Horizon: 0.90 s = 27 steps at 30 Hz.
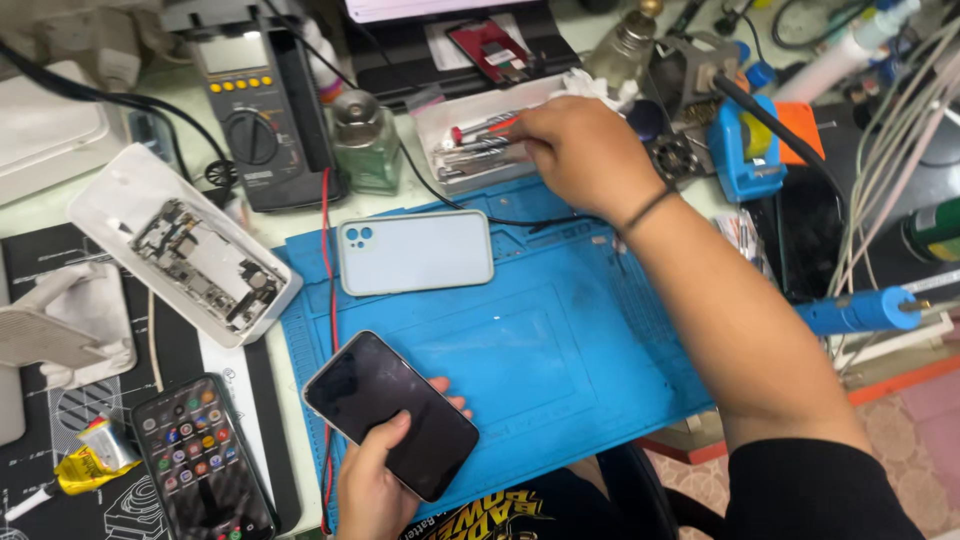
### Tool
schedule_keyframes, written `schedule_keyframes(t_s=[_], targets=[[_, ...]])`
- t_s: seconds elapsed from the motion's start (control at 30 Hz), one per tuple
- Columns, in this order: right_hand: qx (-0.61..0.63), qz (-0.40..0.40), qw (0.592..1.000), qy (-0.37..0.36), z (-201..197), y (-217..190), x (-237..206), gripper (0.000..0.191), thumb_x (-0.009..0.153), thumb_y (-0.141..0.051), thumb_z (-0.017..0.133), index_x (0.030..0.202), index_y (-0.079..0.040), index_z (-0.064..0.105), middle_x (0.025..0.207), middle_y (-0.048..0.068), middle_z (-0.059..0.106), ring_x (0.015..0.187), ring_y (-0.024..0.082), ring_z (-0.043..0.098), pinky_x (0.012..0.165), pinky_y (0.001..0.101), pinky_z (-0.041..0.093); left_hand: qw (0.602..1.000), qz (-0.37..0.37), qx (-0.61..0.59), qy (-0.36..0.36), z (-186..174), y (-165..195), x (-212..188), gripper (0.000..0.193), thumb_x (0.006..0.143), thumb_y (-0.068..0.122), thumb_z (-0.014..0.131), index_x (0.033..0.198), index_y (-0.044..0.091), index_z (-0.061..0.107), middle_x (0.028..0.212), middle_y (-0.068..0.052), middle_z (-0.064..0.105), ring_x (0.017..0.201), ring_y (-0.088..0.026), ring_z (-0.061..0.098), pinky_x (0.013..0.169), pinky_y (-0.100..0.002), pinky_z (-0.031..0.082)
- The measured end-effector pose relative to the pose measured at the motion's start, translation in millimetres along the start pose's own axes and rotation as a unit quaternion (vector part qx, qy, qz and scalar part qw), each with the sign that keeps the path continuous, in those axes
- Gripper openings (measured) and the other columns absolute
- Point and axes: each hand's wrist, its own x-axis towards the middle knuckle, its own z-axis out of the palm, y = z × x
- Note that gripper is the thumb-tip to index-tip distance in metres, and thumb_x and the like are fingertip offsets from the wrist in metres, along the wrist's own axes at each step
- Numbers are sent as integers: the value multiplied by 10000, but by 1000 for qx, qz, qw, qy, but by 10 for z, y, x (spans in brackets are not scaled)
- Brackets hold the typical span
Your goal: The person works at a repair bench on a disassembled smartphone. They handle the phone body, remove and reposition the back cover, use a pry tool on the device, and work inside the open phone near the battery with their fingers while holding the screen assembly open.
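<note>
The left hand (375, 480) grips a dark phone (390, 413) at 6 o'clock, thumb on the blank glass and fingers (450, 398) curled round its far edge, above the blue mat (560, 350). The right hand (580, 155) reaches to 12 o'clock into a white tray (440, 125) of tools (475, 150); its fingers lie bunched among them, but whether they pinch one cannot be told. A pale blue case (415, 252) lies camera side up on the mat, between the hands. At 9 o'clock a white tray holding a circuit board (205, 262) rests on the worktop, a multimeter (260, 110) behind it. A second, lit phone (203, 460) lies at 7 o'clock.
</note>
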Motion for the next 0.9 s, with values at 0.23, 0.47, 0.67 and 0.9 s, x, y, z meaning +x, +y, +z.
schedule_keyframes(t_s=[0.23, 0.47, 0.67, 0.9], targets=[[-99, 65, 968, -223, 490, 122, 664, 221, 813, -182, 767, 1032, -200, 780, 963, 78, 748, 924, 318, 701, 779, 461, 556, 999, 9, -3, -50, 1, 20, 23, 573, 852, 136, 520, 1352, -144, 498, 1246, -315, 666, 1098, -434, 708, 949, -566, 571], [-63, 28, 977, -201, 564, 241, 736, 229, 841, -179, 800, 1056, -146, 729, 982, 76, 749, 942, 320, 698, 771, 457, 547, 999, -40, 19, -7, 58, 90, 35, 624, 802, 126, 517, 1397, -59, 483, 1233, -272, 674, 1079, -395, 717, 916, -551, 597], [407, 147, 901, -13, 74, 479, 682, 154, 1017, -89, 700, 1146, -78, 617, 1043, 33, 709, 911, 131, 684, 784, 287, 589, 999, -44, 11, 3, 87, 117, 18, 614, 817, 125, 498, 1407, -43, 477, 1230, -280, 674, 1076, -400, 715, 904, -554, 598], [566, 233, 789, 42, -326, 415, 503, 112, 1096, -84, 704, 1120, -53, 599, 1013, 41, 695, 876, 144, 700, 825, 318, 630, 999, -27, 0, -31, 27, 75, 2, 568, 841, 132, 498, 1368, -77, 512, 1218, -291, 677, 1089, -416, 711, 925, -545, 590]])
